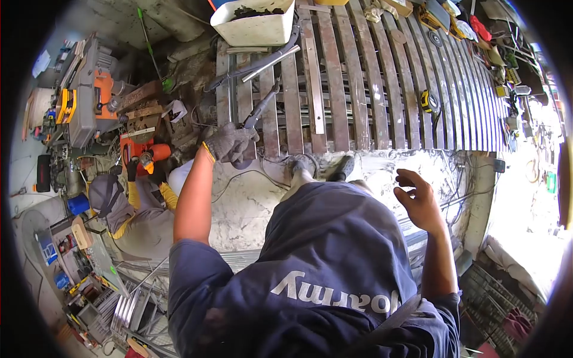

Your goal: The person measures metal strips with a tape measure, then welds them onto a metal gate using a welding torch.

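Observation:
My left hand (230,143), in a grey knitted glove, is closed at the near edge of the slatted metal table (340,89). From it a dark-handled welding torch (261,110) with a narrow tip points up and away over the slats. My bare right hand (418,200) hangs in the air to the right, short of the table edge. Its fingers are loosely bent and apart, with nothing visible in them. A flat metal strip (315,89) lies along the slats, and a shiny metal tube (271,64) rests across them beyond the torch.
At the back stands a white bin (253,24) holding dark material. A yellow tape measure (428,101) lies on the table's right part. On the left, a crouching co-worker (119,206) in yellow sleeves is beside an orange power tool (155,155). Cables (262,173) trail over the floor.

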